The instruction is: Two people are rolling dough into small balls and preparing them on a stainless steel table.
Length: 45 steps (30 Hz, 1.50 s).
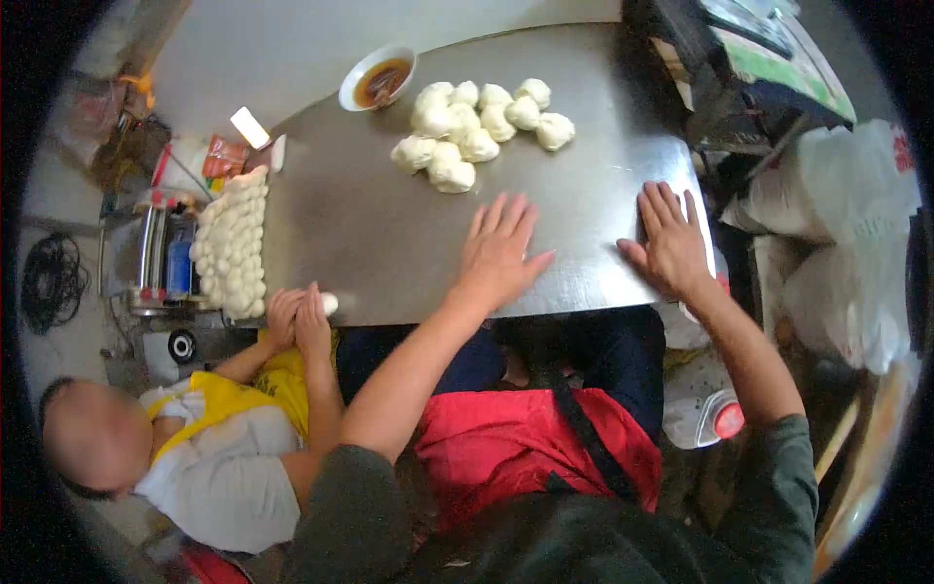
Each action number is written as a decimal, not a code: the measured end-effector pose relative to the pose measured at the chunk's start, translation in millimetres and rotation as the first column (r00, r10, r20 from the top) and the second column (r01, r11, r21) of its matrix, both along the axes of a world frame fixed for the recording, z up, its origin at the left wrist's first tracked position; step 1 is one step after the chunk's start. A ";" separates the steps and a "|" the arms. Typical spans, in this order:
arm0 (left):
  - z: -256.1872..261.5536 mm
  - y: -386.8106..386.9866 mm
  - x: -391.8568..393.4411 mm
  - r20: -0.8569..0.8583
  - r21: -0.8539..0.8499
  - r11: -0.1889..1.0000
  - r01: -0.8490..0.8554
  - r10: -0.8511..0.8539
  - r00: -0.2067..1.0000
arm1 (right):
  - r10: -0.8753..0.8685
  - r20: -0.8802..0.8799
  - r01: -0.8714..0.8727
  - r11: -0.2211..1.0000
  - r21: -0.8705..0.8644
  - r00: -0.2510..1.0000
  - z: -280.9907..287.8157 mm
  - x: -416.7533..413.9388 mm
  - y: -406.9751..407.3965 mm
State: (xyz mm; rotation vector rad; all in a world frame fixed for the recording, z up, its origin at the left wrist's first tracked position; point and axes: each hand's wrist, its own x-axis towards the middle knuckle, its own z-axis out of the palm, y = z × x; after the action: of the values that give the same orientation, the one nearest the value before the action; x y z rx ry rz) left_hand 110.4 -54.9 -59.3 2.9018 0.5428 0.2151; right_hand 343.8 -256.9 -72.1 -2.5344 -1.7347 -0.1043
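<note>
My left hand [500,252] is spread palm down over the stainless-steel tabletop [350,219], its fingers slightly apart and holding nothing. Near the table's right end, my right hand [668,237] also has its palm down and its thumb out, with nothing in it. Whether either palm presses on the metal cannot be told. Beyond my left hand lies a cluster of several pale dough balls [463,123], some touching each other. A white bowl [349,91] of brown liquid [381,82] stands behind them to the left.
At left, a co-worker in a yellow apron [244,390] has both hands [299,314] by a small dough ball [330,304]. Many small dough pieces [232,244] fill the table's left end beside a roller machine [153,252]. Plastic bags [839,241] and a jug [693,420] stand at right.
</note>
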 end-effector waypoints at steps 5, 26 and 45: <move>-16.2 35.4 51.4 0.077 0.002 0.996 0.088 -0.088 0.993 | -0.130 0.013 0.125 0.971 0.205 0.991 -4.5 29.7 87.2; -19.5 -47.7 7.9 -0.032 0.049 0.972 -0.229 0.230 0.973 | 0.033 -0.030 -0.024 0.968 0.251 0.999 -28.1 -43.6 30.9; -12.7 -86.9 -23.0 0.006 0.136 0.971 -0.199 0.200 0.980 | 0.038 -0.032 -0.027 0.957 0.288 0.999 0.0 -84.1 -9.8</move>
State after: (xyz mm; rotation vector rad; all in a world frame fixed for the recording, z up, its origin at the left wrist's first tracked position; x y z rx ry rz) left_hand 87.4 -141.8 -72.1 2.9774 0.8549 0.2790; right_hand 259.8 -266.7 -72.0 -2.2842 -1.6122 -0.2844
